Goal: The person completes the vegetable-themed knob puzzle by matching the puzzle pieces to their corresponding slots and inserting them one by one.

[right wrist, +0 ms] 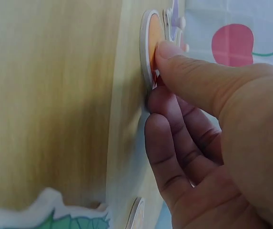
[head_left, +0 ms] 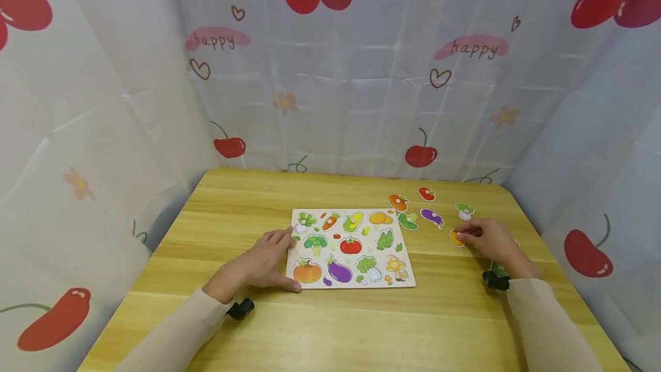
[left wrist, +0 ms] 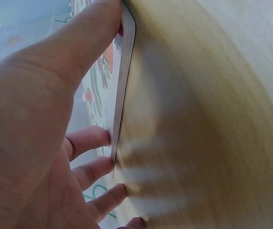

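Note:
A vegetable puzzle board (head_left: 361, 260) lies flat on the wooden table. My left hand (head_left: 265, 260) rests at its left side, with the thumb on the near corner and the other fingers spread along the left edge. In the left wrist view, the fingertips touch the edge of the board (left wrist: 122, 81). Right of the board, my right hand (head_left: 488, 240) pinches a round orange puzzle piece (head_left: 455, 238) between thumb and fingers. Close up in the right wrist view, the thumb presses the face of the orange piece (right wrist: 154, 36); its knob is hidden.
Loose pieces lie beyond the board's right side: a pumpkin (head_left: 398, 202), tomato (head_left: 426, 193), eggplant (head_left: 432, 218), broccoli (head_left: 408, 221) and cabbage-like piece (head_left: 465, 210). A green piece (head_left: 498, 268) is partly hidden under my right wrist. A cherry-print curtain (head_left: 335, 102) encloses the table.

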The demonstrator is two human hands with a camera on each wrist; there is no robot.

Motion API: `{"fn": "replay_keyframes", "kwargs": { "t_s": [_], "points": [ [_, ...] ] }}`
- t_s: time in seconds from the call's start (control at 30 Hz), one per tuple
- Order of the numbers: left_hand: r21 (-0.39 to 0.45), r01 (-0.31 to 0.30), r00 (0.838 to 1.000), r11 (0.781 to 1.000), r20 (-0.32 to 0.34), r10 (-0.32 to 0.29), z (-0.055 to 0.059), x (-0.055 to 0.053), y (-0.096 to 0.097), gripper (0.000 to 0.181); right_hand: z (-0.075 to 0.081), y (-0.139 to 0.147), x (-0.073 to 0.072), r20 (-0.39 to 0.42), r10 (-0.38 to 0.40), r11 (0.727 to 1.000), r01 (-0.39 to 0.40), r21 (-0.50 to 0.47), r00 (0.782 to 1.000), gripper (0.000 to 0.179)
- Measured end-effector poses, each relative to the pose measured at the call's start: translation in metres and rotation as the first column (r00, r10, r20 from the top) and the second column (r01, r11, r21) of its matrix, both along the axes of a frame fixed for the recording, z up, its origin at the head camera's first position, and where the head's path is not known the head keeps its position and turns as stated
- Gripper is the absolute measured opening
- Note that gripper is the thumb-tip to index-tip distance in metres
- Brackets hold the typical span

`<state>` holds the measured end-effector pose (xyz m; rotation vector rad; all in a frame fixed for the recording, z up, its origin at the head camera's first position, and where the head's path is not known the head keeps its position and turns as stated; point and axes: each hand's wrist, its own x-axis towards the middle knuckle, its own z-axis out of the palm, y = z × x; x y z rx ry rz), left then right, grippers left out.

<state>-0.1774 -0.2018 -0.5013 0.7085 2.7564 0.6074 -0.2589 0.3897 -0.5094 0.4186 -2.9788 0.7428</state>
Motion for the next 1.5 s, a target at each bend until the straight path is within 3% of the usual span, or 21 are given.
{"fn": "replay_keyframes", "kwargs": {
  "t_s": [0.53,0.87,1.1,1.5],
  "points": [
    [0.006,-0.015,1.000,1.000,0.003,0.015,-0.006,0.000,-0.003,0.106,0.002,-0.026,0.003,-0.015,0.037,0.998,-0.036,0.041,0.999,0.008],
    [-0.002,-0.004,1.000,1.000,0.000,0.004,-0.006,-0.001,-0.003,0.103,0.006,-0.046,0.005,-0.036,0.021,0.999,-0.020,0.027,0.999,0.012],
    [-0.003,0.024,0.999,1.000,-0.038,-0.024,-0.005,-0.003,-0.003,0.106,0.007,-0.059,0.000,-0.054,0.011,1.000,-0.012,-0.010,0.998,0.015],
    [-0.013,0.024,0.999,1.000,-0.028,-0.024,-0.004,-0.006,-0.003,0.111,0.011,-0.076,-0.003,-0.092,0.005,0.999,-0.010,-0.053,0.996,0.021]
  ]
}}
